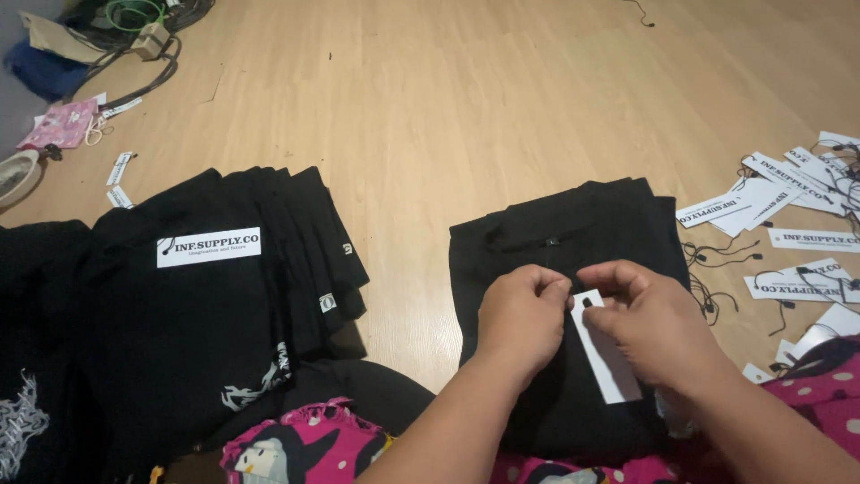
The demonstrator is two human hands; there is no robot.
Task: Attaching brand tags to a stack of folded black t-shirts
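A folded black garment (573,242) lies on the wooden floor in front of me. A white rectangular paper tag (607,354) rests on it, one end pinched between both hands. My left hand (522,318) has its fingers closed at the tag's upper left corner, apparently on a thin black string I can barely make out. My right hand (649,323) grips the tag's top end from the right. The two hands touch at the fingertips.
A stack of folded black garments (215,296) with a white tag (209,246) on top lies to the left. Several loose white tags with black strings (788,215) are scattered at the right. Cables (134,36) and a pink pouch (61,124) lie at the far left. Pink patterned fabric (296,444) covers my lap.
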